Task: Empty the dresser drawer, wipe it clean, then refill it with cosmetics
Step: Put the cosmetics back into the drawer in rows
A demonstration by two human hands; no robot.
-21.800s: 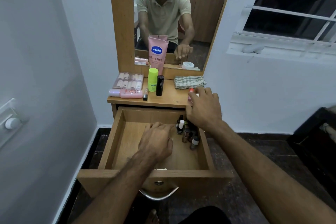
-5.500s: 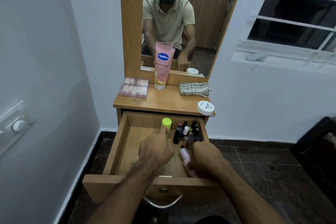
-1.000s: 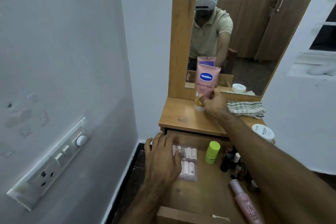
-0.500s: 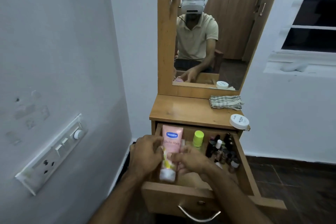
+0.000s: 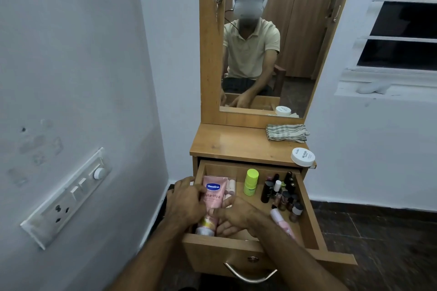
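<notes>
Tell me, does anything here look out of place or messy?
Mostly tidy. The white round jar sits at the right front corner of the dresser top, partly overhanging its edge, so a knock could tip it off. The checked cloth lies folded behind it. Nothing looks spilled or broken.

— What colours were noted in the drawer (image 5: 307, 224)?
— Light brown wood was recorded for it; a pink tube (image 5: 211, 198) with a blue oval label and a lime-green bottle (image 5: 250, 182) were seen inside.
— And on the dresser top (image 5: 227, 144)?
— A grey-and-cream checked cloth (image 5: 286, 133) and a white jar (image 5: 303, 157) with dark lettering were observed.
— The walls?
— White was noted.
</notes>
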